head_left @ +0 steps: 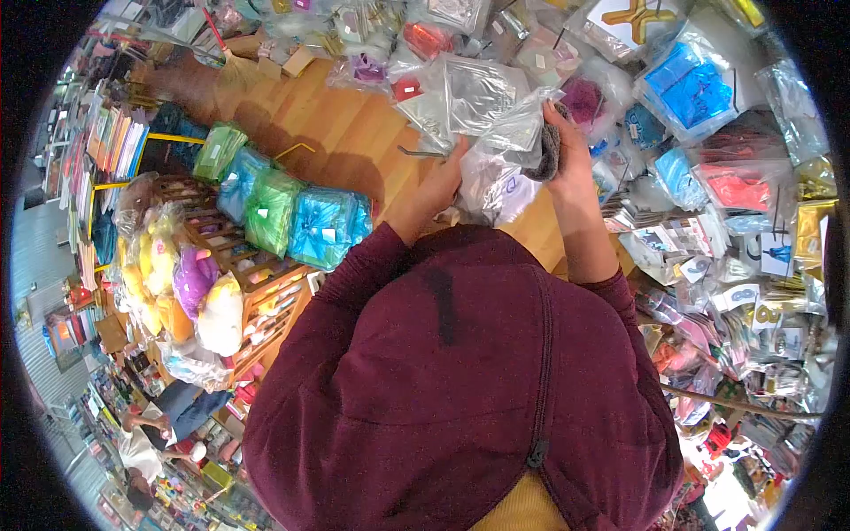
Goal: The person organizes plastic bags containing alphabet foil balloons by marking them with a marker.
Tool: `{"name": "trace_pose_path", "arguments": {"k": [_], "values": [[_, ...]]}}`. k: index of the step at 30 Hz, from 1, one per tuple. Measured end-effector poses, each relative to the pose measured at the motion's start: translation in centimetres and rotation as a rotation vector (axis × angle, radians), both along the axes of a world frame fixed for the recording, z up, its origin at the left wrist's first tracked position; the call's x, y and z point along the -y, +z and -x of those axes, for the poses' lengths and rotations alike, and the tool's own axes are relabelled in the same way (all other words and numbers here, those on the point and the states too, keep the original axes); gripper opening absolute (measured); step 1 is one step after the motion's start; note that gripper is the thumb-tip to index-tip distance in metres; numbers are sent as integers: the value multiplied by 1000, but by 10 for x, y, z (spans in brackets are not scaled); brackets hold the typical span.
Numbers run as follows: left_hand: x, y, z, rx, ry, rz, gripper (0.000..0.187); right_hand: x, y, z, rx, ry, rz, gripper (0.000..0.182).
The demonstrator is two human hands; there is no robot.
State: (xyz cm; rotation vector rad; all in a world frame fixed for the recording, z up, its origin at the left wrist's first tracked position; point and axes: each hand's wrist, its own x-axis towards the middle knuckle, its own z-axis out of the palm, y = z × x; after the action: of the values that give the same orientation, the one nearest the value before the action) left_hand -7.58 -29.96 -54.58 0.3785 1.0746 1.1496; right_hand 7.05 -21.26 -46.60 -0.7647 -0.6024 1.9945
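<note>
My right hand [574, 164] is closed around a dark grey cloth [546, 152], with its thumb up near the edge of a clear plastic packet. My left hand [436, 190] grips the lower left side of a clear plastic bag [487, 181], which has a white label with blue print on it. Its fingertips are partly hidden by the plastic. Shiny clear packets [482, 93] hang just beyond both hands, several overlapping. A dark metal hook [420, 152] sticks out beside my left hand.
Packets in blue [689, 87], red [739, 188] and silver crowd the display on the right. Green and blue packets [273, 212] hang on the left, above a wooden rack [266, 305] with bagged plush items [177, 265]. A broom [237, 71] stands at the back. Another person [142, 447] is at lower left.
</note>
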Motion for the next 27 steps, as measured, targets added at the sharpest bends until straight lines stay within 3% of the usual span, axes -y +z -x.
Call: {"name": "trace_pose_path", "arguments": {"k": [3,5,9,12,14,17,20,23,25,27], "values": [[0,-11,9,-10,-36,-146,56,-2,-4,7,-83,-47,83,14],[7,21,11,-373,-132,-75,51,-2,-4,11,-80,-61,108,13],[8,19,20,-629,-247,-89,42,1,-8,15,28,-75,68,22],[3,40,27,-565,-397,-71,38,7,-6,20,152,-103,-18,18],[-1,15,30,-20,-157,10,44,7,-10,15,160,-112,-37,16],[-11,-12,29,202,-32,-20,39,14,-2,0,194,-156,-47,13],[-18,21,29,269,42,30,36,28,8,-20,261,-188,-119,11],[-34,14,36,409,82,-4,34,43,-17,-57,381,-177,-177,10],[-43,5,36,371,50,40,36,54,-33,-80,732,-115,-138,10],[-49,9,31,396,-20,-33,37,65,-24,-88,726,-299,-38,12]]}}
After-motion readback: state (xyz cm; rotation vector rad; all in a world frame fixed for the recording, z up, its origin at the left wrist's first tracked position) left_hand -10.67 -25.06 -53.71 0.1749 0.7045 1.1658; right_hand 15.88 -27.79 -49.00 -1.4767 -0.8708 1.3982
